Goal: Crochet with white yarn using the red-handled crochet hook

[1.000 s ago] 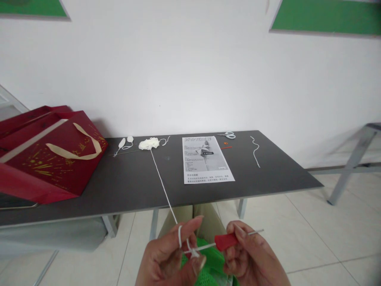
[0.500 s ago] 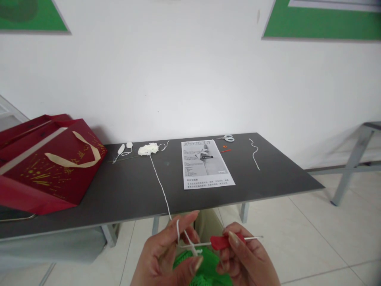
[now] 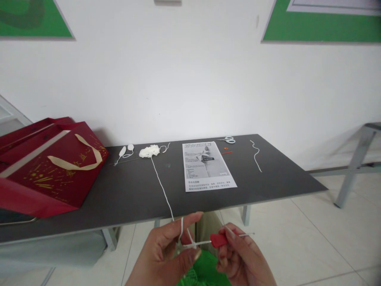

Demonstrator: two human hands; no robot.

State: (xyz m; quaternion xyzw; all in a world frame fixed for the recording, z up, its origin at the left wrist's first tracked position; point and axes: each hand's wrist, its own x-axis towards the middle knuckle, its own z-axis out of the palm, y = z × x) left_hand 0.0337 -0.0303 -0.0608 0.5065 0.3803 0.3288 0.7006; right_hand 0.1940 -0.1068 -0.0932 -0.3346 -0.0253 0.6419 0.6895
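Observation:
Between thumb and fingers, my left hand [image 3: 168, 250] pinches a small bit of white crochet work [image 3: 192, 246], with white yarn [image 3: 162, 186] looped over its raised index finger. That strand runs up to a loose heap of white yarn [image 3: 149, 151] on the table. My right hand [image 3: 239, 254] grips a crochet hook [image 3: 218, 240] by its red handle. The hook's metal shaft reaches left into the work at my left fingertips; its exact tip is hard to make out. A thin metal end sticks out to the right of my fingers.
On the dark table [image 3: 143, 198] lie a printed sheet [image 3: 208, 184], scissors [image 3: 229, 140], small orange pieces [image 3: 226, 152], a loose yarn piece [image 3: 256, 155] and white crocheted petals [image 3: 122, 151]. Red gift bags [image 3: 68, 186] stand at the left. Green mesh [image 3: 205, 270] lies below my hands.
My right hand has shifted slightly left with the hook, whose shaft sits closer into the work at my left fingers. The whole view has moved slightly.

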